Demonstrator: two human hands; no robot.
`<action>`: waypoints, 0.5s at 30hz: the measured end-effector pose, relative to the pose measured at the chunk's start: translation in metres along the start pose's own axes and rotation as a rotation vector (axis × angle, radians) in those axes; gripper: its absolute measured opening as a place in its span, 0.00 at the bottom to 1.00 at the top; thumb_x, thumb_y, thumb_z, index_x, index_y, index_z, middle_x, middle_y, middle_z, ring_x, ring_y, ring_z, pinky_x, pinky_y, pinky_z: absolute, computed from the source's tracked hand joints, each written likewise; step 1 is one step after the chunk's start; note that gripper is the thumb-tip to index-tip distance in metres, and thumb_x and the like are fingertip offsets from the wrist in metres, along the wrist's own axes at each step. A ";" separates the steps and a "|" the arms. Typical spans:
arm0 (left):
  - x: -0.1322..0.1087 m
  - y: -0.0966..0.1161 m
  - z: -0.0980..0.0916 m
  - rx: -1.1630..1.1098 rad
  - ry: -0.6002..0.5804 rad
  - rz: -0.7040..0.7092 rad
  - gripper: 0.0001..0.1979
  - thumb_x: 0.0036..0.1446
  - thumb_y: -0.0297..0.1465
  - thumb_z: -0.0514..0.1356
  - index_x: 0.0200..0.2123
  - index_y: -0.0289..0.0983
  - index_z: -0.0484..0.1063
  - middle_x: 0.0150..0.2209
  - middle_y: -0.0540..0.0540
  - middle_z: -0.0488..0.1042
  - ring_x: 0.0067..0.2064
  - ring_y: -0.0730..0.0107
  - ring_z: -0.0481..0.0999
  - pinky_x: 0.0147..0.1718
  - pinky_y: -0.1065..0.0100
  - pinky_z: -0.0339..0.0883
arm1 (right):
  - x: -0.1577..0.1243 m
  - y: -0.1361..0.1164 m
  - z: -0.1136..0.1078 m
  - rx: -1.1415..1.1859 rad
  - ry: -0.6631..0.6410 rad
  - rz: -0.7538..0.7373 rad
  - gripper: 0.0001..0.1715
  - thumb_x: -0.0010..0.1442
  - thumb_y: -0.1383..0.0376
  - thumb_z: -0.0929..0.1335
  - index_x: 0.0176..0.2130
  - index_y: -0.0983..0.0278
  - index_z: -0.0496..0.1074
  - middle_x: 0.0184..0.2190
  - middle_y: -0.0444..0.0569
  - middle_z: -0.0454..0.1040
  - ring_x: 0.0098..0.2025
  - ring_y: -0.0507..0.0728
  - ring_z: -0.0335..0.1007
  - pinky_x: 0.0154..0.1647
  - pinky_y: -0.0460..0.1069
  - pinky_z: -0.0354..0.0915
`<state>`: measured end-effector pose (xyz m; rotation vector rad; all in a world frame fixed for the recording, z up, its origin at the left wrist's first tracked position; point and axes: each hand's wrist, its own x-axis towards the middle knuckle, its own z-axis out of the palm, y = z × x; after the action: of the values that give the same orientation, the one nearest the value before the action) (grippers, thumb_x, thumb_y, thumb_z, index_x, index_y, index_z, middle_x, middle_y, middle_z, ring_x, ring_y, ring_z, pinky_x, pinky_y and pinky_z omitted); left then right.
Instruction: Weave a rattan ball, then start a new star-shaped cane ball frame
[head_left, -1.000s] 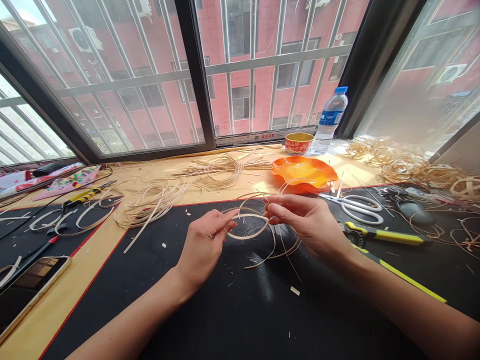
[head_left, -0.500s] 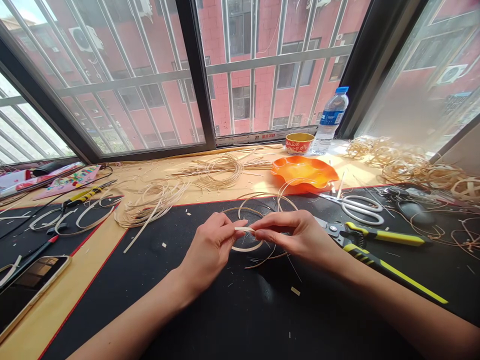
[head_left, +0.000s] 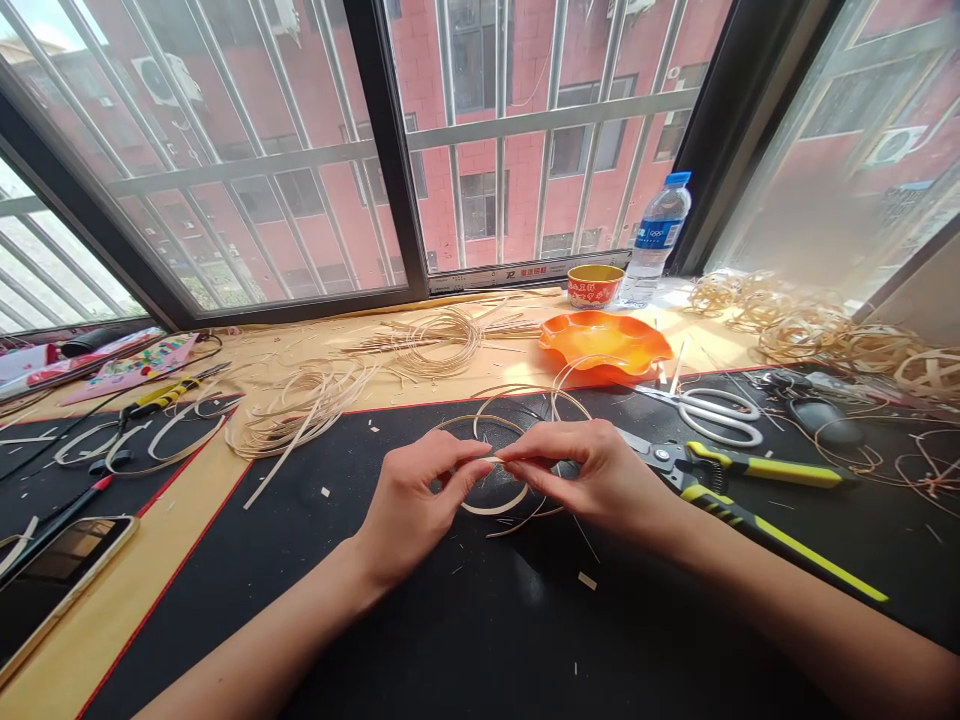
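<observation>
The left hand (head_left: 414,505) and the right hand (head_left: 602,478) meet fingertip to fingertip just above the black mat (head_left: 450,630). Each pinches a thin pale strip (head_left: 496,509) between thumb and forefinger. The strip curls into a loop that hangs below the fingers and lies low over the middle of the mat. More loose curls of the same stuff lie behind the hands.

Just to the right of the right hand lie cutters (head_left: 757,490) with yellow and black handles. A pair of scissors (head_left: 712,410) lies beyond them. Behind the hands, on the wooden sill, sits a wavy orange dish (head_left: 604,343). Farther back, near the window, are a small red bowl (head_left: 595,285) and a water bottle (head_left: 658,240).

Coils (head_left: 442,340) of pale strip are spread across the sill, with a heap more at the far right. At the near left edge a phone (head_left: 56,570) lies face up, well apart from the hands.
</observation>
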<state>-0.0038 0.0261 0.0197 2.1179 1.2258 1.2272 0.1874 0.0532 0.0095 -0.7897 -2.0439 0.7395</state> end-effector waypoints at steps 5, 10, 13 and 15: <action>0.003 0.008 0.000 -0.093 -0.048 -0.182 0.06 0.54 0.28 0.61 0.32 0.39 0.81 0.29 0.46 0.79 0.28 0.69 0.73 0.27 0.71 0.64 | 0.000 0.003 0.000 -0.030 -0.006 -0.074 0.11 0.57 0.67 0.66 0.36 0.63 0.79 0.29 0.50 0.78 0.27 0.52 0.71 0.28 0.46 0.66; 0.005 0.009 -0.005 -0.285 -0.087 -0.409 0.06 0.51 0.31 0.63 0.28 0.36 0.80 0.24 0.47 0.76 0.22 0.73 0.68 0.24 0.72 0.63 | 0.000 0.007 -0.002 -0.119 0.011 -0.150 0.12 0.59 0.68 0.65 0.39 0.63 0.78 0.29 0.50 0.77 0.28 0.52 0.71 0.29 0.47 0.66; 0.006 0.006 -0.007 -0.426 -0.126 -0.532 0.08 0.50 0.33 0.65 0.30 0.34 0.79 0.24 0.47 0.76 0.22 0.75 0.67 0.25 0.72 0.63 | -0.001 0.011 -0.004 -0.201 -0.001 -0.195 0.14 0.61 0.68 0.64 0.42 0.62 0.77 0.31 0.51 0.77 0.30 0.53 0.71 0.30 0.47 0.65; 0.007 0.004 -0.007 -0.508 -0.150 -0.589 0.09 0.49 0.33 0.66 0.31 0.34 0.79 0.25 0.46 0.76 0.23 0.75 0.68 0.26 0.72 0.63 | -0.002 0.013 -0.005 -0.244 -0.014 -0.237 0.16 0.61 0.69 0.62 0.44 0.62 0.76 0.32 0.51 0.76 0.31 0.53 0.70 0.30 0.47 0.64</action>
<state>-0.0064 0.0292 0.0296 1.3265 1.1899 0.9563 0.1961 0.0612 0.0020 -0.6601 -2.2199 0.3687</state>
